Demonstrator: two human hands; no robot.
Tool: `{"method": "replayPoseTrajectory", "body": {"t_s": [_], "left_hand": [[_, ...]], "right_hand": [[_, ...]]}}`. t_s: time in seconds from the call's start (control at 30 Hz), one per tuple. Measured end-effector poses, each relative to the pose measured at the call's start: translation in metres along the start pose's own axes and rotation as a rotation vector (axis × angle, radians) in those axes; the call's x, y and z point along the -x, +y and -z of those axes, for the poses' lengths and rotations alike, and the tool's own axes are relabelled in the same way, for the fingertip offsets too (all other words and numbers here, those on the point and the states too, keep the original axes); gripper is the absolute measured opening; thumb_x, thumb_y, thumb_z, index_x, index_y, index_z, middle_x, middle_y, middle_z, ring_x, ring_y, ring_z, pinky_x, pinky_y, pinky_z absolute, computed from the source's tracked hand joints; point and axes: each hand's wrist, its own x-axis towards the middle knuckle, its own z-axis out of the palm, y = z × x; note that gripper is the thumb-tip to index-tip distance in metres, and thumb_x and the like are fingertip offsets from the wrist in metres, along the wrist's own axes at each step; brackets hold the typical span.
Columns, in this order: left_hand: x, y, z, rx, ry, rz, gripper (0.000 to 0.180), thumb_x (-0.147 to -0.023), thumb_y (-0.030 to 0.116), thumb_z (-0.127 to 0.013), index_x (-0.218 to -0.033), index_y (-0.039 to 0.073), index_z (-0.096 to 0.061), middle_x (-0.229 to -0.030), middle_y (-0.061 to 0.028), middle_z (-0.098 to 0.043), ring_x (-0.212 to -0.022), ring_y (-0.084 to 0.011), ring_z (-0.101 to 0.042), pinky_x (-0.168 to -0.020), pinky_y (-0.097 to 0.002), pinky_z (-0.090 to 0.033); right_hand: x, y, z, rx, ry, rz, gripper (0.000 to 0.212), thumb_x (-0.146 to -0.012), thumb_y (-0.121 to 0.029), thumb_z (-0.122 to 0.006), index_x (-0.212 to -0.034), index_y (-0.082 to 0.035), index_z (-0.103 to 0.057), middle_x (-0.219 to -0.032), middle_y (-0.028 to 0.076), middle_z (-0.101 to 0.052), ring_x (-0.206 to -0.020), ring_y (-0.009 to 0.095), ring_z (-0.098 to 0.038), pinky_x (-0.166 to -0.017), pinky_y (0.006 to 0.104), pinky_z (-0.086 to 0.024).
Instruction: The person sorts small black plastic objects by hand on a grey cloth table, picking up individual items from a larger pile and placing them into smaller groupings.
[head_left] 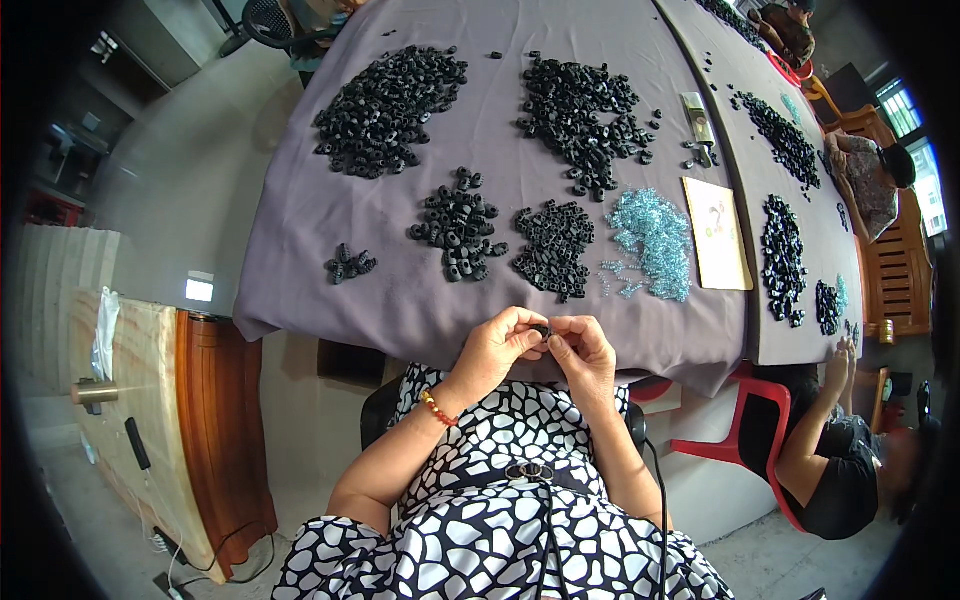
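Observation:
Close together at the table's front edge, my left hand point(500, 343) and my right hand point(583, 350) pinch a small black plastic part point(542, 331) between their fingertips. Fingers cover most of it. Just beyond my hands lies a pile of small black pieces point(555, 248). To its left sits a looser pile of larger black ring-like parts point(458, 232), and farther left a small cluster of black ribbed parts point(350, 263). Right of the middle pile is a heap of clear bluish small pieces point(655, 245).
Two big heaps of black parts point(390, 110) point(580, 115) lie farther back on the grey tablecloth point(330, 215). A pale card point(717, 235) rests at the right. Co-workers sit along the right-hand table, one by a red chair point(740, 430). A wooden cabinet point(215, 440) stands left.

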Motion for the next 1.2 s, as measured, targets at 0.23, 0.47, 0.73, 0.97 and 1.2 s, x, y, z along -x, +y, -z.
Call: {"method": "replayPoseTrajectory", "body": {"t_s": [0.23, 0.47, 0.73, 0.97, 1.2], "left_hand": [[0.000, -0.003, 0.000, 0.014, 0.020, -0.019, 0.020, -0.105, 0.009, -0.059, -0.121, -0.003, -0.063, -0.108, -0.0068, -0.071, -0.096, -0.0110, -0.069, -0.083, -0.0265, -0.061], [0.000, 0.002, -0.002, -0.041, 0.027, -0.033, 0.020, -0.105, 0.008, -0.059, -0.120, -0.004, -0.063, -0.108, -0.0077, -0.071, -0.096, -0.0112, -0.070, -0.083, -0.0265, -0.062], [0.001, 0.001, -0.002, -0.022, 0.029, -0.026, 0.019, -0.106, 0.008, -0.058, -0.120, -0.004, -0.063, -0.107, -0.0077, -0.071, -0.096, -0.0113, -0.070, -0.083, -0.0267, -0.062], [0.000, 0.003, -0.002, -0.030, 0.019, -0.042, 0.018, -0.106, 0.007, -0.057, -0.119, -0.004, -0.063, -0.108, -0.0077, -0.071, -0.095, -0.0116, -0.071, -0.083, -0.0263, -0.062], [-0.001, -0.004, 0.004, 0.128, -0.017, 0.020, 0.016, -0.107, 0.007, -0.055, -0.118, -0.002, -0.060, -0.109, -0.0072, -0.068, -0.099, -0.0146, -0.070, -0.087, -0.0289, -0.061]], "right_hand": [[-0.001, 0.009, 0.002, 0.249, -0.015, 0.120, 0.032, -0.095, 0.006, -0.068, -0.126, -0.001, -0.067, -0.113, 0.002, -0.061, -0.096, 0.008, -0.062, -0.087, 0.0217, -0.051], [0.000, 0.012, 0.000, 0.191, 0.019, 0.098, 0.028, -0.096, 0.004, -0.067, -0.123, -0.001, -0.066, -0.111, 0.002, -0.062, -0.096, 0.008, -0.062, -0.088, 0.0221, -0.051], [0.000, 0.012, -0.002, 0.171, 0.059, 0.097, 0.020, -0.098, 0.002, -0.067, -0.117, -0.001, -0.064, -0.107, 0.001, -0.064, -0.095, 0.007, -0.061, -0.088, 0.0221, -0.051], [0.002, 0.008, -0.005, 0.107, 0.047, 0.115, 0.019, -0.099, 0.002, -0.065, -0.119, -0.001, -0.066, -0.106, 0.001, -0.063, -0.090, 0.006, -0.061, -0.082, 0.0205, -0.052], [-0.014, 0.002, 0.002, 0.478, 0.300, 0.298, 0.020, -0.096, 0.002, -0.068, -0.115, -0.003, -0.068, -0.097, 0.005, -0.063, -0.080, 0.011, -0.062, -0.068, 0.0256, -0.051]]}}
